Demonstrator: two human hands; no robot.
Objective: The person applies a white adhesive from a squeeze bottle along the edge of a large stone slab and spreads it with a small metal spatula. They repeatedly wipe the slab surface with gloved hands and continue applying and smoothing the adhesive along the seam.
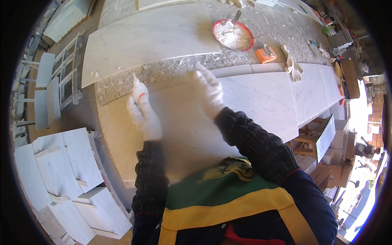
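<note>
My left hand (pixel 145 116), in a white knit glove, is wrapped round a small white squeeze bottle (pixel 140 87) with a pointed nozzle. The nozzle points up and away from me, and a small red mark shows on the bottle's lower part. To its right, my right hand (pixel 210 90) is raised over the work, also gloved in white. Haze blurs its fingertips, and whether they hold anything is hidden. Beneath both hands lies a pale, grey-veined stone slab (pixel 261 102). Past them, a larger white slab (pixel 151 43) rests on the rough, debris-strewn bench (pixel 183 63).
A red-rimmed bowl (pixel 252 41) of white paste, with a spatula (pixel 236 17) in it, stands at the far side. Near it are an orange box (pixel 266 54) and a pair of gloves (pixel 290 65). Stacked white panels (pixel 67 163) stand left; a wooden stool (pixel 306 139) is right.
</note>
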